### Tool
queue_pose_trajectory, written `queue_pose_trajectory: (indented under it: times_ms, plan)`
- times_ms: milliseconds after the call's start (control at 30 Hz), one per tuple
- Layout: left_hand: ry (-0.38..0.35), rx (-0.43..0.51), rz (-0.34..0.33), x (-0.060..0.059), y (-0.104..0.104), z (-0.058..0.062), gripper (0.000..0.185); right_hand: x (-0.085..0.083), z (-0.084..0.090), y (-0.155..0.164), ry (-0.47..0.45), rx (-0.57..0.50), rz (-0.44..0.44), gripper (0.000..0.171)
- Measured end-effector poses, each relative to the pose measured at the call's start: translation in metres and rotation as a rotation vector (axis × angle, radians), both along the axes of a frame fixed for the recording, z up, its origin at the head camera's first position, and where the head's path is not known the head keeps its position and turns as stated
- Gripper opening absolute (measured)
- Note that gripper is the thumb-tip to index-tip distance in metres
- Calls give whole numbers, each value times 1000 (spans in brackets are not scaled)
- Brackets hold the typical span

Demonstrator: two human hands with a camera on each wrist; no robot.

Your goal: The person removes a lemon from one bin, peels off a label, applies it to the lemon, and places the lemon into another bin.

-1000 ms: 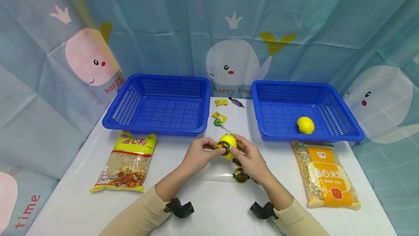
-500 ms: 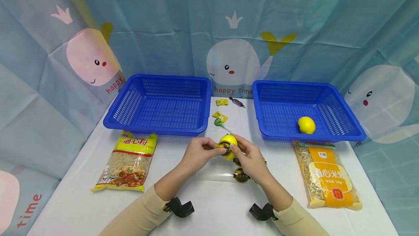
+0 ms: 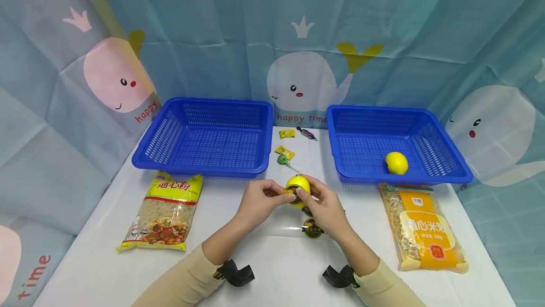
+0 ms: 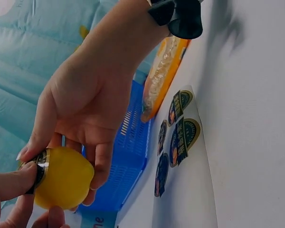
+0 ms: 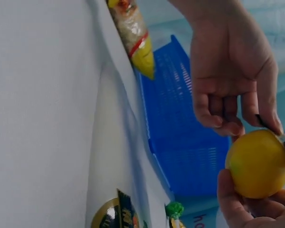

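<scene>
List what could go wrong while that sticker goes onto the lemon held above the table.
1. The sticker sits on the lemon's curved skin, so it may wrinkle or lift at the edges.
2. The left hand and right hand hold the round lemon by fingertips only; it could slip and roll.
3. The sticker sheet lies under the right hand and might get dragged.

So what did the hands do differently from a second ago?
Almost nothing. Both hands, left hand and right hand, still hold the yellow lemon with the sticker pressed on it; the fingers shifted only slightly. The baskets and noodle packs stayed put.
</scene>
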State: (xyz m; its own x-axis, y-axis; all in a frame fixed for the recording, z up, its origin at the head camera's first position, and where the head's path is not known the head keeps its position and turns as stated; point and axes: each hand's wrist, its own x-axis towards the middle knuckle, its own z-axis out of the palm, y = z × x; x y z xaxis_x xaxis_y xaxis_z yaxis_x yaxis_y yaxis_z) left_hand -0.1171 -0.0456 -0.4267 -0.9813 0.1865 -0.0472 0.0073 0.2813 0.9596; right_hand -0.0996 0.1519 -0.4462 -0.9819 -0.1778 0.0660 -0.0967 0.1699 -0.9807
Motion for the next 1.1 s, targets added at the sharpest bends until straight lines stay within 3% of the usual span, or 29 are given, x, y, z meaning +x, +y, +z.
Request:
queue_pose_trajectory:
  times_ms: [300,733,1100]
  plan:
    - [-68,-8,24,-1,1,3,21,-1,-1,4,18,-18,36,42]
    - [-23,-3,36,3,4,6,21,2,4,0,-16,24,-9,46]
    - [-78,20,33,3,1,14,22,6,11,4,-9,-91,43,43]
